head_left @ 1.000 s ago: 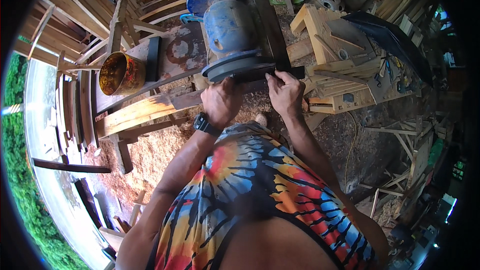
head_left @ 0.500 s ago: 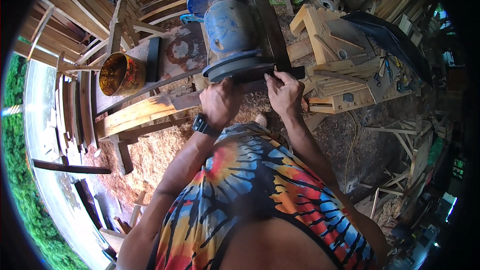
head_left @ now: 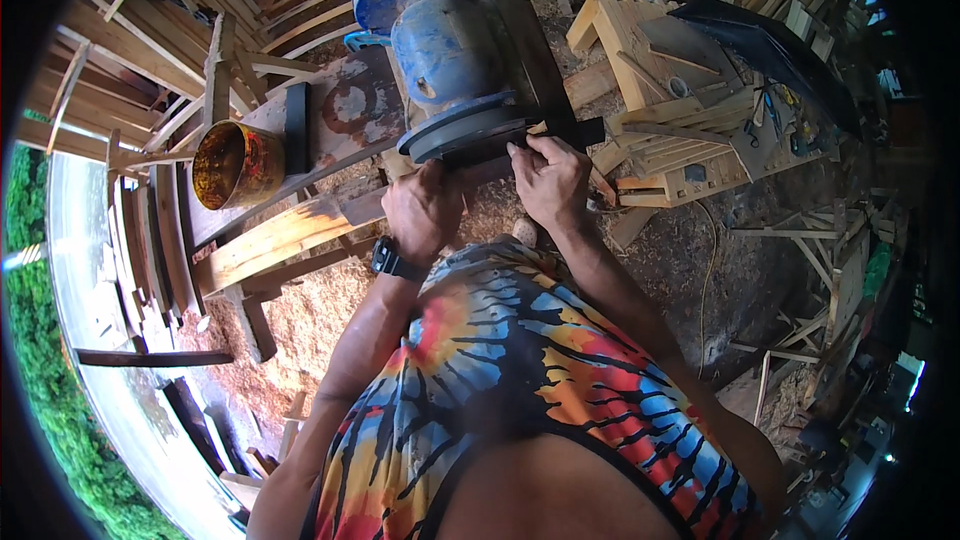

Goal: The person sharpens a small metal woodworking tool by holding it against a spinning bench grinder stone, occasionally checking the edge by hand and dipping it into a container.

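A scuffed blue machine with a grey wheel at its near end stands in the upper middle, a dark plate along its right side. A dark flat bar lies crosswise under the wheel. My left hand is closed at the bar just below the wheel, its fingertips mostly hidden. My right hand pinches the bar farther right, thumb and forefinger near the wheel's edge. Whether the bar touches the wheel, I cannot tell.
A rusty-yellow bucket and a dark block are on a stained board at left. Stacked timber lines the upper left. A wooden frame with tools and a black umbrella are at right. Sawdust covers the floor.
The whole view has shifted slightly, with machine and hands appearing farther left. Both hands stay at the bar below the wheel, the right one slightly turned.
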`<state>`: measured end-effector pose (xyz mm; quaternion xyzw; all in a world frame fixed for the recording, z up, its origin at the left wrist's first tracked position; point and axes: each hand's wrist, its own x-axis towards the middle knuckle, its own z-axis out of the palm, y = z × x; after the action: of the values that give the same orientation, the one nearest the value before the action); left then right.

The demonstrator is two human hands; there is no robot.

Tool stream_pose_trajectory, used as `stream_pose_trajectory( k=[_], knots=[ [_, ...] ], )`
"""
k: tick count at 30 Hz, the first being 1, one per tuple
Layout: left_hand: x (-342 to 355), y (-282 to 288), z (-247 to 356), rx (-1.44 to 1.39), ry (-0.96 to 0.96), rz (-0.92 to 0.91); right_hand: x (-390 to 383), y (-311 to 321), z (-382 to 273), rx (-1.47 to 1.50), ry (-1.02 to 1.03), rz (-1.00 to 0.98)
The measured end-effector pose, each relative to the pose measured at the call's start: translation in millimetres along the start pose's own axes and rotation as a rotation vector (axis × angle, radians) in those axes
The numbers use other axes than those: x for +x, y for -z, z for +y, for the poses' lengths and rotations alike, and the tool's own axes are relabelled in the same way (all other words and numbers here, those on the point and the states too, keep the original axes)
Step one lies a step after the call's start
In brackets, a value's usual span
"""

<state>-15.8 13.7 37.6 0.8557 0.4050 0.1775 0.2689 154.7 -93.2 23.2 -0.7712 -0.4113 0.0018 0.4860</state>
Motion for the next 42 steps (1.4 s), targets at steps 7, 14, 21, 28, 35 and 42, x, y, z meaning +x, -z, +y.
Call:
stream_pose_trajectory(
  k=[7,14,21,28,35,42],
  knots=[
    [-2,0,-10,-0.002,-0.036,0.054,-2,-2,-10,0.013,-0.025,-0.009],
    [-4,2,-19,0.017,-0.051,0.055,-6,-11,-10,0.017,0.005,0.008],
    [-5,5,-21,-0.009,-0.109,0.085,-6,-14,-17,0.05,0.008,-0.004],
    [-9,9,-27,0.022,-0.084,0.088,-9,-21,-20,0.048,0.03,-0.019],
    [-11,9,-42,0.114,-0.257,0.093,-13,-23,-24,0.034,0.038,-0.006],
    [-14,13,-51,0.088,-0.183,0.083,-14,-27,-30,0.003,0.044,-0.041]
  ],
)
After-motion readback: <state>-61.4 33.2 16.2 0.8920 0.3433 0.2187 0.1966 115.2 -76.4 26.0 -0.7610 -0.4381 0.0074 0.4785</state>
